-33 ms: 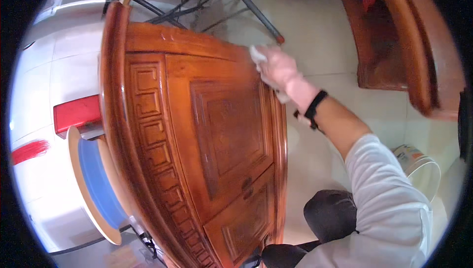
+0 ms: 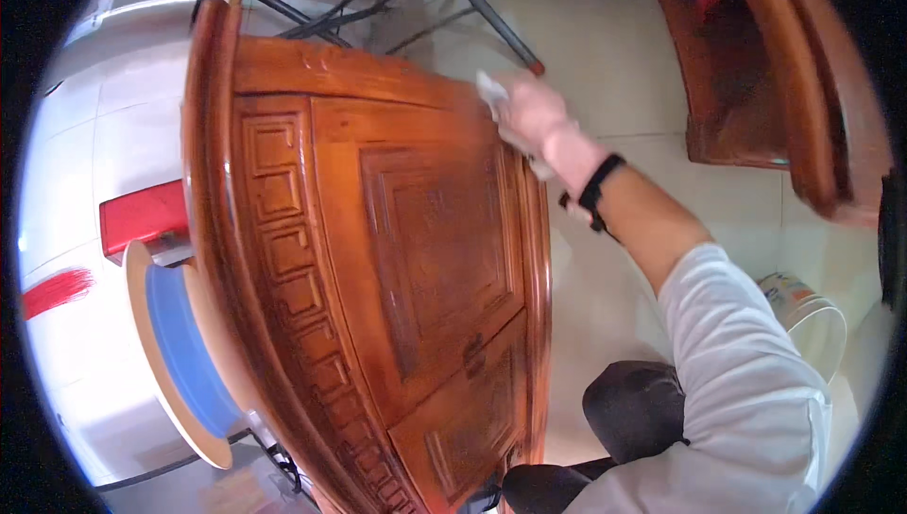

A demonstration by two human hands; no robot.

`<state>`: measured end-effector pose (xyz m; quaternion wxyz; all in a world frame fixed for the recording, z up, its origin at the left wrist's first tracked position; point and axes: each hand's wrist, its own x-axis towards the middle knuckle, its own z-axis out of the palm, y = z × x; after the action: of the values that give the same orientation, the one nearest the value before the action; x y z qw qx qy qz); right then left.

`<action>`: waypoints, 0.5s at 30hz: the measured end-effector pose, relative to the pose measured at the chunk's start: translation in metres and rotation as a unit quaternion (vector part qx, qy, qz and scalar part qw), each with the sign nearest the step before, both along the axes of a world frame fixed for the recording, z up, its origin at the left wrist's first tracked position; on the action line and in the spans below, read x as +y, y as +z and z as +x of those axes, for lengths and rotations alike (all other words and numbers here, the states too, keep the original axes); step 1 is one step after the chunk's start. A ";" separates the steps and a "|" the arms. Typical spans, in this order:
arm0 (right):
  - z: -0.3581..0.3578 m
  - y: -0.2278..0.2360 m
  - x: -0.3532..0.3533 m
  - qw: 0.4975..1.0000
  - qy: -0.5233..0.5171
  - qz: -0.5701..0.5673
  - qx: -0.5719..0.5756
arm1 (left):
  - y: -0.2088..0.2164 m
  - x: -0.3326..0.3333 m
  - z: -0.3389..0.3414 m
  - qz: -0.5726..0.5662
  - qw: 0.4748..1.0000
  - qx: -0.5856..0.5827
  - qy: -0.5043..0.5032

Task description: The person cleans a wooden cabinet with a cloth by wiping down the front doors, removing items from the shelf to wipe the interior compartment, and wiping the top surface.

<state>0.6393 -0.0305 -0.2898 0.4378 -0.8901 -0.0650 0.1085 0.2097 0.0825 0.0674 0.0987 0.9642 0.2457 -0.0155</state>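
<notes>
My right hand [image 2: 535, 115] is at the far right edge of a reddish-brown carved wooden cabinet [image 2: 364, 259], its fingers closed round a white cloth [image 2: 491, 91]. Motion blurs the hand and the cloth's outline. Part of the cloth hangs below the palm beside the cabinet's edge. A black band [image 2: 597, 188] circles my wrist. On the cabinet's face are raised framed panels [image 2: 449, 231] and a dark metal fitting [image 2: 474, 353] between two of them. My left hand is out of the picture.
Left of the cabinet, a spool with blue winding [image 2: 184, 349] and a red box [image 2: 144, 216] rest on a white surface. A metal stand's leg [image 2: 482, 13] reaches the floor behind. Curved wooden furniture [image 2: 803, 70] and a white bucket [image 2: 814, 330] are at right.
The view has shifted slightly, so the cabinet appears a little farther left and up. My right hand still grips the cloth at the same edge.
</notes>
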 end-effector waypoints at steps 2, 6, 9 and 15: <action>0.008 0.007 -0.013 0.941 -0.096 0.282 0.160 | 0.002 0.016 -0.015 0.074 0.995 0.047 -0.046; -0.007 -0.033 -0.003 0.886 -0.149 0.352 0.263 | -0.003 0.015 -0.017 0.031 0.999 0.008 -0.023; -0.076 -0.042 0.006 0.988 -0.021 0.096 0.121 | 0.000 0.002 -0.009 0.058 0.997 0.001 -0.044; -0.047 -0.005 -0.018 0.962 -0.036 0.183 0.198 | -0.002 0.008 -0.001 0.065 0.995 0.013 -0.071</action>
<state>0.5926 -0.0482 -0.2944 0.6013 -0.7572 0.0366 0.2526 0.2087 0.0903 0.0654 0.0309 0.9832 0.1786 -0.0191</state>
